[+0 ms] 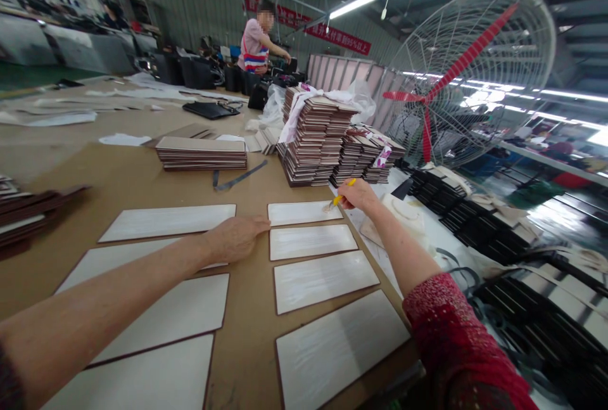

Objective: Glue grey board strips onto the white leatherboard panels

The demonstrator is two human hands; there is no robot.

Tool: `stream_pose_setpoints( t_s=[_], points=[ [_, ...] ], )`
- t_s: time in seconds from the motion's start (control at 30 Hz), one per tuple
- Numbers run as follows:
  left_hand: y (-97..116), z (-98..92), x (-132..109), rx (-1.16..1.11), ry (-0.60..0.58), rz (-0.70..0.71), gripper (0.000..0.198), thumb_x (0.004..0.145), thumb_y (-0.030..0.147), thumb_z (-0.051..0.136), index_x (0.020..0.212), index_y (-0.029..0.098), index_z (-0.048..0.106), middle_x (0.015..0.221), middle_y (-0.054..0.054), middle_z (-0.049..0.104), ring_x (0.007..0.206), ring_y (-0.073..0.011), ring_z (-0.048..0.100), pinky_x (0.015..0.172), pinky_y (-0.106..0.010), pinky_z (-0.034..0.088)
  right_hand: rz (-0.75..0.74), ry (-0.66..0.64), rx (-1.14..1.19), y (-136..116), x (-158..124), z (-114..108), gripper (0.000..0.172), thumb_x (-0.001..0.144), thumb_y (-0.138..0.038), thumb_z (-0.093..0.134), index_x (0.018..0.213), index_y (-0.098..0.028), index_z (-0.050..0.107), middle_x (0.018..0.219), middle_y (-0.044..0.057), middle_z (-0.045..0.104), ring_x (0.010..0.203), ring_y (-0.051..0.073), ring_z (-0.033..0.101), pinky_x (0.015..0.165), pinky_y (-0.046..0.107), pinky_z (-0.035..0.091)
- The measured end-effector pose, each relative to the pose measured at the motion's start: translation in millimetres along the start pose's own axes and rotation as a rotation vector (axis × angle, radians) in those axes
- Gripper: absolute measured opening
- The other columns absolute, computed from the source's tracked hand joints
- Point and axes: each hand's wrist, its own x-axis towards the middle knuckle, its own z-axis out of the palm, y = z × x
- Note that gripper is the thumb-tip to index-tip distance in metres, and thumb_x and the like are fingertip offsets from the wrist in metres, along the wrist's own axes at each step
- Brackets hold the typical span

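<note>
My right hand (pixel 355 194) grips a brush (pixel 337 199) by its yellow handle. The brush tip meets the right end of the farthest white panel (pixel 299 212) in the right column. At that panel's left end, the fingertips of my left hand (pixel 240 236) touch its edge, fingers stretched out and holding nothing I can see. Nearer me lie more white panels (pixel 313 242) with dark edges, their faces streaked and shiny. A left column of larger white panels (pixel 166 222) lies partly under my left forearm.
Stacked panels stand in a low pile (pixel 202 155) and a tall pile (pixel 316 137) behind. A grey strip (pixel 242 175) lies between. Black pieces (pixel 441 198) and a large fan (pixel 470 74) are at right. Another person (pixel 256 42) stands farther back.
</note>
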Motion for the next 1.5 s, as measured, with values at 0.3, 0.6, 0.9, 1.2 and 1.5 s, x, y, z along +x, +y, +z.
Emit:
stream_pose_setpoints(
  t_s=[0.3, 0.6, 0.9, 1.2, 1.5],
  points=[
    [4, -5.2, -1, -0.005, -0.014, -0.001, 0.06, 0.083, 0.003, 0.043, 0.139, 0.017, 0.058, 0.148, -0.01, 0.058, 0.133, -0.0233, 0.059, 0.116, -0.038, 0.044, -0.052, 0.089, -0.066, -4, -4, -23, 0.005, 0.08, -0.016, 0.067, 0.077, -0.017, 0.071, 0.055, 0.001, 0.068, 0.052, 0.015, 0.066, 0.053, 0.02, 0.048],
    [4, -7.4, -1, 0.026, -0.043, -0.014, 0.063, 0.082, 0.003, 0.042, 0.142, 0.014, 0.055, 0.15, -0.01, 0.056, 0.136, -0.0227, 0.056, 0.118, -0.036, 0.041, -0.17, -0.027, -0.087, -10, -15, -16, 0.01, 0.074, -0.011, 0.067, 0.075, -0.019, 0.074, 0.055, -0.001, 0.068, 0.053, 0.014, 0.066, 0.054, 0.019, 0.048],
    [-2, 3.0, 0, 0.034, -0.013, 0.005, 0.059, 0.084, 0.005, 0.042, 0.14, 0.015, 0.057, 0.15, -0.009, 0.056, 0.137, -0.0217, 0.054, 0.119, -0.036, 0.039, -0.195, -0.041, -0.072, 1, -13, -28, 0.013, 0.077, -0.01, 0.062, 0.075, -0.018, 0.071, 0.055, -0.002, 0.066, 0.047, 0.012, 0.063, 0.049, 0.017, 0.045],
    [-2, 1.2, -1, 0.026, 0.0, 0.032, 0.06, 0.082, 0.006, 0.043, 0.14, 0.014, 0.057, 0.149, -0.01, 0.057, 0.136, -0.0225, 0.055, 0.119, -0.035, 0.039, -0.195, -0.114, 0.019, 4, -19, -24, 0.01, 0.077, -0.012, 0.062, 0.08, -0.017, 0.071, 0.06, -0.001, 0.07, 0.049, 0.011, 0.065, 0.05, 0.017, 0.05],
    [-5, 4.4, 0, 0.011, 0.008, 0.04, 0.059, 0.082, 0.005, 0.044, 0.139, 0.014, 0.058, 0.147, -0.01, 0.058, 0.136, -0.0231, 0.055, 0.118, -0.036, 0.04, -0.164, -0.1, 0.034, 7, -25, -22, 0.007, 0.074, -0.012, 0.065, 0.073, -0.017, 0.07, 0.057, -0.001, 0.068, 0.045, 0.012, 0.064, 0.045, 0.016, 0.048]
  ],
)
